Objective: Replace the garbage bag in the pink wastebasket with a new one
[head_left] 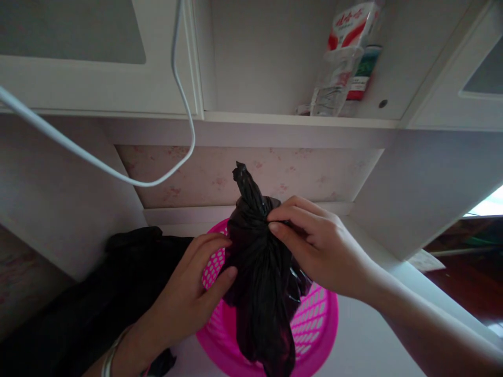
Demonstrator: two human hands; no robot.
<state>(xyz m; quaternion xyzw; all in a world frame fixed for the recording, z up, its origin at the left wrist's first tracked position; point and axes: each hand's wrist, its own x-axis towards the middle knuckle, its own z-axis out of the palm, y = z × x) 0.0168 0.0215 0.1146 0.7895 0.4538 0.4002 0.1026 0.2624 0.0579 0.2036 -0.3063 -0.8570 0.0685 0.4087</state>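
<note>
Left hand [192,293] enters from lower left, palm inward, fingers curled, thumb extended right, pressing sideways. Bracelet on left wrist. Right hand [318,246] enters from lower right, forearm bare, fingers bent down, thumb and forefinger pinched tight in closed grip. Hands near, not touching.
</note>
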